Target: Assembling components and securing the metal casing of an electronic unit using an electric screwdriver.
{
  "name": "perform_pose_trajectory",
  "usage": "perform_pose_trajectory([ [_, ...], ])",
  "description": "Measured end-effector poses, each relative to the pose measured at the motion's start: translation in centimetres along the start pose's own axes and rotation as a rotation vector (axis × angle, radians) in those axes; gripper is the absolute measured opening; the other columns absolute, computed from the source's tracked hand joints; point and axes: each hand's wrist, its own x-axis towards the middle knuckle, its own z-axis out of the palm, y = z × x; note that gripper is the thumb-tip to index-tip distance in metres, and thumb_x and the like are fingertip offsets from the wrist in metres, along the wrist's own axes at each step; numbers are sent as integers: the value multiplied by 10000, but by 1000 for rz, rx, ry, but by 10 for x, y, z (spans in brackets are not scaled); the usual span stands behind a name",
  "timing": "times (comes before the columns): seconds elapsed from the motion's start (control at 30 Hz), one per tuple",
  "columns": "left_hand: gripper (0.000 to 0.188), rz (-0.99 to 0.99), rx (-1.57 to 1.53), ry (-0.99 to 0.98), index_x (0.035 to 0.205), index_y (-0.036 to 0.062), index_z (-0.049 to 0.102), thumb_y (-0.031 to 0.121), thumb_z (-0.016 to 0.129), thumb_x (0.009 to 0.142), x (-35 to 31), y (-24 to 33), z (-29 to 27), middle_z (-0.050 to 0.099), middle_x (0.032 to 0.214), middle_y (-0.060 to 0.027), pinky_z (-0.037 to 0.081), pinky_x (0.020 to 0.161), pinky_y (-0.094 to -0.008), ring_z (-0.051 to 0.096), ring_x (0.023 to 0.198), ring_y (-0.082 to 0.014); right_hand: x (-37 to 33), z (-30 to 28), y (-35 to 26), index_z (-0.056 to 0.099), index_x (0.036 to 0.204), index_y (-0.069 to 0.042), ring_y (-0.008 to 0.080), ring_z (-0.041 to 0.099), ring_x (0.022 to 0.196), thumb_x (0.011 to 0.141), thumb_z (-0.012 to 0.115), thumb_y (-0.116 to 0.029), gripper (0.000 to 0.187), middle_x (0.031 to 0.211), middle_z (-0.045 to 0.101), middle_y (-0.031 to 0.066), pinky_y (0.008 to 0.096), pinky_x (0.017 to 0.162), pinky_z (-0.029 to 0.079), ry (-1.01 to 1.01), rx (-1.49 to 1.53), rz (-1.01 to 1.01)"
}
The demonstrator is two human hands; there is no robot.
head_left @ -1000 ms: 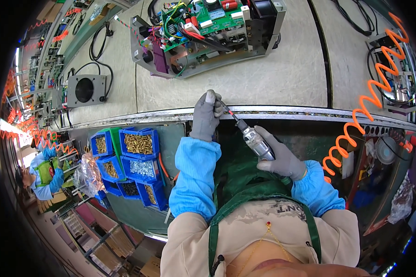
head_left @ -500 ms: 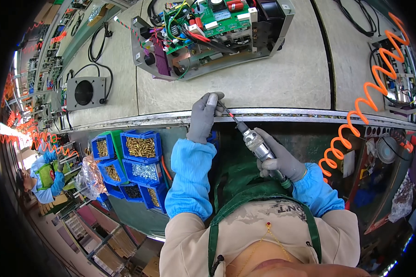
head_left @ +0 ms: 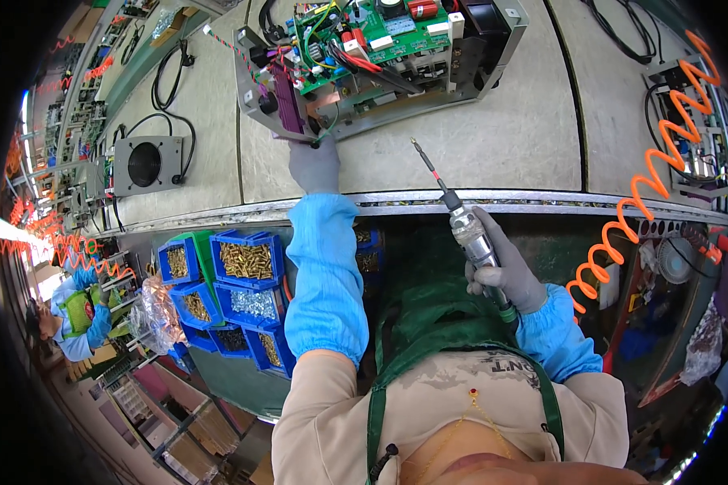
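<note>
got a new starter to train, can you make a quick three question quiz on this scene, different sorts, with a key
1. Open question: What does the right hand hold?
2. True or false: The left hand is nearer to the open metal chassis than the right hand is.
3. Fill the gap: The small brass-coloured parts on the person's left lie in open bins coloured ____.

Key:
1. A power driver with a long, thin bit.
2. True.
3. Blue.
</note>
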Motion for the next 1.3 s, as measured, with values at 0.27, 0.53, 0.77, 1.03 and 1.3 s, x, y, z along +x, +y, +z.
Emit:
perform_pose_trajectory([
  [0.27, 394, 11, 19, -280, 1122, 71, 573, 281, 672, 803, -78, 0, -13, 664, 937, -163, 494, 762, -421, 638, 873, -356, -3, -11, 16, 166, 1494, -132, 158, 570, 623, 669, 608, -39, 941, 921, 544, 102, 295, 581, 495, -22, 72, -49],
  [0.53, 361, 356, 691, -203, 1199, 165, 559, 99, 554, 844, -60, 59, -20, 572, 1031, -114, 527, 709, -413, 634, 857, -318, -2, -11, 20, 173, 1493, -139, 147, 561, 613, 689, 598, -28, 916, 915, 551, 99, 283, 559, 475, -34, 34, -74],
  [0.77, 236, 456, 503, -239, 1072, 149, 646, 160, 560, 853, -57, 54, -20, 605, 961, -85, 516, 684, -426, 631, 845, -327, -6, -15, 24, 156, 1491, -121, 168, 573, 627, 616, 592, -61, 980, 998, 541, 126, 292, 566, 496, -31, -4, -25],
  [1.03, 340, -141, -664, -425, 1179, -38, 593, 119, 635, 879, -57, 39, -17, 628, 957, -64, 485, 655, -202, 610, 785, -95, 10, -14, 24, 217, 1488, -186, 136, 550, 583, 712, 627, -37, 891, 833, 558, 81, 268, 545, 460, -79, 11, -43],
  [1.3, 307, -74, -559, -366, 1160, -22, 627, 84, 636, 873, -61, 33, -8, 641, 948, -66, 458, 745, -208, 599, 856, -94, 24, -3, 19, 183, 1496, -171, 132, 537, 601, 708, 596, -40, 899, 847, 539, 80, 277, 537, 449, -133, -71, 1],
])
